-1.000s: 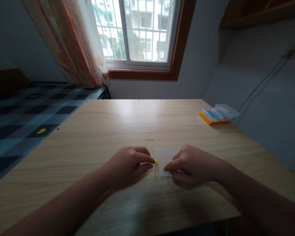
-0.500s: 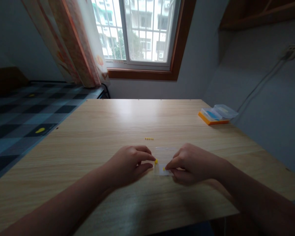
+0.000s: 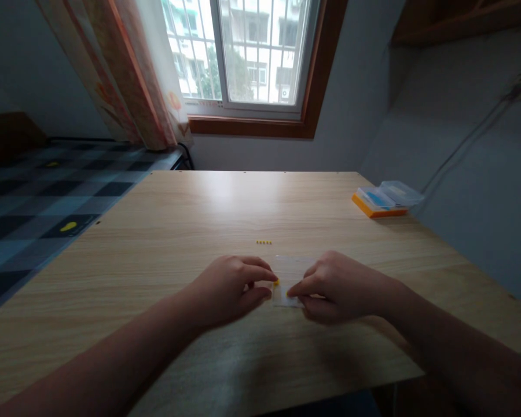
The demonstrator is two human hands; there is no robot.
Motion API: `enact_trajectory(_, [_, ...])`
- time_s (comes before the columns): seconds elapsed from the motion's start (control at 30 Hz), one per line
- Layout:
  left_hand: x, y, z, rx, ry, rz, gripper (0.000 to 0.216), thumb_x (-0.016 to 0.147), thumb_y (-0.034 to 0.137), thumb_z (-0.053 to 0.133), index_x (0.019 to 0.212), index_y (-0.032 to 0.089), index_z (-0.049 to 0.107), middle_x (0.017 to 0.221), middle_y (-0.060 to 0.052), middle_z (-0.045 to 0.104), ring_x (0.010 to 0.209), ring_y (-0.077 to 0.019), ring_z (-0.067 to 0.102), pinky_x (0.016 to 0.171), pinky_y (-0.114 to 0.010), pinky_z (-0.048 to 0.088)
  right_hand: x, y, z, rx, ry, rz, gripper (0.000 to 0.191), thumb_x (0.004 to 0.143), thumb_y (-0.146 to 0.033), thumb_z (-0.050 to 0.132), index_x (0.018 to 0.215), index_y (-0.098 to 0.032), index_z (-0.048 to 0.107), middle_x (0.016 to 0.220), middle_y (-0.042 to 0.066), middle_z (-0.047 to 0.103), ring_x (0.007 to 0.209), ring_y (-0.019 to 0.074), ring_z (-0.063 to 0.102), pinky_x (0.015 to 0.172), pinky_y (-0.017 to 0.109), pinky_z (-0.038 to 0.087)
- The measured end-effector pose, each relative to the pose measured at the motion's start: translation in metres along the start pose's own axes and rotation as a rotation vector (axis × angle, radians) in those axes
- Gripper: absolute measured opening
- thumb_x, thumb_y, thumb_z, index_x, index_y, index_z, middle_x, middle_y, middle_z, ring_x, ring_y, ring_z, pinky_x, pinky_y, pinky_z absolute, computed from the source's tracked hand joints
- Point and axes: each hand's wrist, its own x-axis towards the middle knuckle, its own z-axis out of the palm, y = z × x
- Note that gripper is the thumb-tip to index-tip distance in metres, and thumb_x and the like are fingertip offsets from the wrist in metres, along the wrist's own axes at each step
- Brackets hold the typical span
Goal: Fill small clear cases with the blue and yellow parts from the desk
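A small clear plastic bag or sheet [image 3: 292, 267] lies flat on the table between my hands. My left hand [image 3: 237, 284] is at its left edge, the index fingertip on a small yellow piece [image 3: 276, 282] and the thumb apart below. From the right, my right hand [image 3: 332, 286] reaches over the bag with its index finger stretched out. That fingertip rests on a second yellow piece [image 3: 288, 294], partly covered by it; whether this piece is inside the bag I cannot tell. Beyond the bag, several tiny yellow pieces [image 3: 264, 242] sit in a short row.
The wooden table [image 3: 178, 231] reaches toward the window wall. At its far right edge stands a plastic box [image 3: 380, 202] with an orange base and raised clear lid. A bed with a checked cover [image 3: 69, 197] adjoins on the left. A cable [image 3: 460, 142] hangs down the right wall.
The right index fingertip has shifted slightly left, covering more of the yellow piece under it. The left fingertip covers more of its piece too. The whole view has tilted a little.
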Motion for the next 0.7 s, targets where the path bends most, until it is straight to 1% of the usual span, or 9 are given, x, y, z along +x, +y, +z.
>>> enact_trajectory(0.23, [0.0009,0.0019,0.0013,0.008,0.001,-0.004,0.019,0.088,0.021,0.065,0.102,0.023,0.078,0.106,-0.001,0.077,0.076,-0.0139,0.069,0.066,-0.024,0.052,0.0032,-0.0020,0.0049,-0.040,0.035,0.032,0.033,0.089,-0.019,0.057,0.112,-0.027,0.079,0.075,0.001,0.075,0.058,0.0106,0.062,0.058,0.024,0.033])
enact_trajectory(0.43, [0.0000,0.0022,0.0022,0.014,0.001,0.001,0.019,0.089,0.022,0.064,0.103,0.023,0.078,0.107,-0.001,0.076,0.073,-0.0125,0.068,0.065,-0.023,0.052,0.0038,-0.0017,0.0059,-0.050,0.033,0.029,0.035,0.089,-0.018,0.057,0.115,-0.028,0.077,0.074,0.000,0.074,0.057,0.0099,0.060,0.057,0.025,0.030])
enact_trajectory(0.6, [0.0008,0.0045,0.0011,0.009,-0.019,-0.013,0.019,0.089,0.022,0.064,0.102,0.023,0.078,0.106,-0.002,0.076,0.072,-0.0131,0.069,0.065,-0.024,0.052,0.0038,-0.0018,0.0057,-0.042,0.018,0.029,0.029,0.089,-0.019,0.056,0.106,-0.025,0.079,0.076,0.002,0.075,0.058,0.0102,0.061,0.058,0.025,0.031])
enact_trajectory(0.7, [0.0012,0.0053,0.0013,0.010,-0.020,-0.016,0.019,0.089,0.023,0.065,0.102,0.023,0.078,0.106,-0.002,0.076,0.073,-0.0136,0.069,0.066,-0.024,0.053,0.0045,-0.0022,0.0056,-0.045,0.009,0.037,0.027,0.090,-0.020,0.056,0.103,-0.023,0.079,0.075,0.002,0.075,0.057,0.0102,0.061,0.057,0.025,0.030])
